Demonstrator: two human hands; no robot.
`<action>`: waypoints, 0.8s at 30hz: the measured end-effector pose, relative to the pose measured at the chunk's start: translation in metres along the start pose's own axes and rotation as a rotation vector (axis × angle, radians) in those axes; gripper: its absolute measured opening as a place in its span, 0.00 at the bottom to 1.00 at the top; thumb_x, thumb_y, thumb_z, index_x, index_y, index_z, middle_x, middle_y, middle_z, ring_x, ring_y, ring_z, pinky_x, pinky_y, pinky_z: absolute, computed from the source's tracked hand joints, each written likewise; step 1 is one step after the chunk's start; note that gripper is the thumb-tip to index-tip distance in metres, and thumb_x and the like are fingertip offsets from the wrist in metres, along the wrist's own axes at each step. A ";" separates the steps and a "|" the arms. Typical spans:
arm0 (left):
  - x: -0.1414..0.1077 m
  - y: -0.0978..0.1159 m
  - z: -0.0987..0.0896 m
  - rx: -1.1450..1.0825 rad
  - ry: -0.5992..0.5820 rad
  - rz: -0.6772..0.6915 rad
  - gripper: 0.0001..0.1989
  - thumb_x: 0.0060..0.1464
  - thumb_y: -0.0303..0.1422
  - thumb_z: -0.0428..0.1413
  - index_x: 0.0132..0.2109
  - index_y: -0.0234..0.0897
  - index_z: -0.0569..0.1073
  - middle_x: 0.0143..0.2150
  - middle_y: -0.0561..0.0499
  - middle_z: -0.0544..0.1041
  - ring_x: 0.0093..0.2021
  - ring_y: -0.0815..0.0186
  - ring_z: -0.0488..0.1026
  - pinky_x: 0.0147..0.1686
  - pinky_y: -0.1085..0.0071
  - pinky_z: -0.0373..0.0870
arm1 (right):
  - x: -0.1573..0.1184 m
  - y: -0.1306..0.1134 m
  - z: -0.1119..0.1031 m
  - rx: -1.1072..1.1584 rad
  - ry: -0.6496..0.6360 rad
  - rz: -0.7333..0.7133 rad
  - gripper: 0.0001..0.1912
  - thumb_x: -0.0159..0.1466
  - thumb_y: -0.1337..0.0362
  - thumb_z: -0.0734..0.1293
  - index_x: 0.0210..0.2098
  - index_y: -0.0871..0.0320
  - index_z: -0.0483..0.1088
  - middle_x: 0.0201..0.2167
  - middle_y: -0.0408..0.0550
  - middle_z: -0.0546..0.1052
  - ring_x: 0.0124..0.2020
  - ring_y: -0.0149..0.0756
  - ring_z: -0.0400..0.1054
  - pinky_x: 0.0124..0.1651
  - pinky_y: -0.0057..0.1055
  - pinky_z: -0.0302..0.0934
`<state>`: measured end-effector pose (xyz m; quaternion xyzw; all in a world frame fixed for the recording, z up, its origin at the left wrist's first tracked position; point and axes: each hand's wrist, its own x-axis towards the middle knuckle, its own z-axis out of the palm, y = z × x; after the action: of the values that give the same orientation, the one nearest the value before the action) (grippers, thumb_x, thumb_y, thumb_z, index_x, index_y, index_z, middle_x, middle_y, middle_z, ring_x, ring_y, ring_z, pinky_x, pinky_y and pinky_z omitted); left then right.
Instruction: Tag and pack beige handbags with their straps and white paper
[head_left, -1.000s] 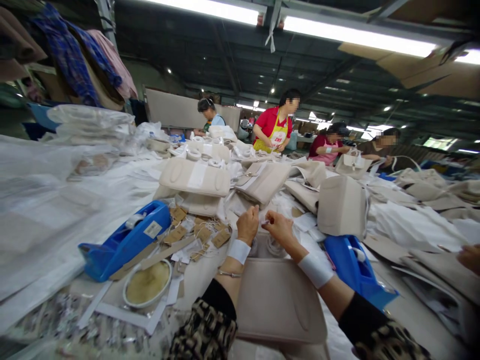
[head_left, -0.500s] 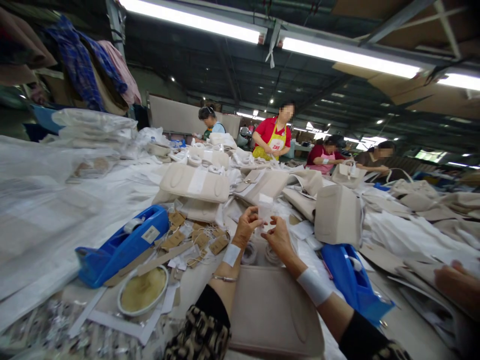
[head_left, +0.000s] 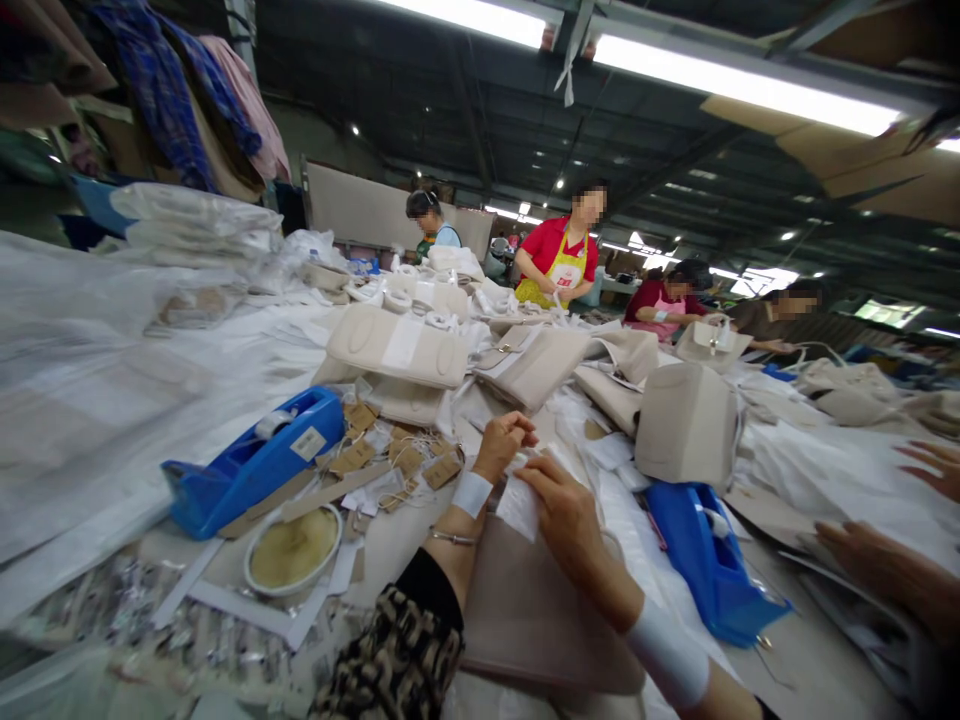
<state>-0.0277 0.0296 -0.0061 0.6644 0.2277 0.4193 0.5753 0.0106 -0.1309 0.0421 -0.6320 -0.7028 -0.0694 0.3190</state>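
Note:
A small white packet (head_left: 519, 507) hangs from the pinched fingers of my right hand (head_left: 564, 505), over the upper part of a beige bag (head_left: 551, 610). Just above and to the left, my left hand (head_left: 504, 443) has its fingers curled together; what they hold, if anything, is too small to make out. White bands wrap both forearms. The beige bag lies flat under my wrists, its top partly hidden by my hands.
Left are a blue tape dispenser (head_left: 251, 460), brown tags (head_left: 405, 458) and a bowl of yellowish paste (head_left: 294, 550). Another blue dispenser (head_left: 712, 570) stands right. Beige bags (head_left: 397, 345) lie ahead. Another person's hands (head_left: 874, 560) are at far right; several people work beyond.
My right hand has come down and nearer with the white packet, which was upright between both hands. My left hand's fingers have closed up. Another person's hands have come further into view at right.

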 end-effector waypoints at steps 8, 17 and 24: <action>-0.009 -0.003 0.005 0.518 -0.312 0.012 0.11 0.36 0.21 0.55 0.26 0.41 0.77 0.29 0.51 0.80 0.38 0.58 0.77 0.42 0.69 0.70 | -0.060 -0.006 0.001 -0.279 -0.123 -0.243 0.19 0.65 0.76 0.57 0.49 0.60 0.72 0.47 0.55 0.77 0.47 0.44 0.71 0.49 0.38 0.68; -0.003 0.000 0.004 0.794 -0.700 0.050 0.23 0.42 0.22 0.54 0.48 0.40 0.75 0.49 0.51 0.79 0.49 0.60 0.75 0.49 0.71 0.68 | -0.074 -0.002 0.005 -0.304 -0.041 -0.333 0.19 0.67 0.74 0.56 0.52 0.65 0.71 0.50 0.59 0.75 0.54 0.46 0.68 0.54 0.44 0.68; -0.002 0.004 0.006 0.905 -0.802 0.056 0.27 0.44 0.22 0.51 0.54 0.38 0.69 0.56 0.49 0.75 0.54 0.60 0.72 0.52 0.69 0.67 | -0.085 -0.009 0.013 -0.342 0.005 -0.270 0.19 0.69 0.71 0.53 0.51 0.66 0.73 0.51 0.58 0.74 0.54 0.50 0.64 0.57 0.49 0.65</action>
<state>-0.0251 0.0237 -0.0030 0.9552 0.1310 0.0127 0.2652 -0.0025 -0.1979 -0.0108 -0.5769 -0.7583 -0.2311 0.1968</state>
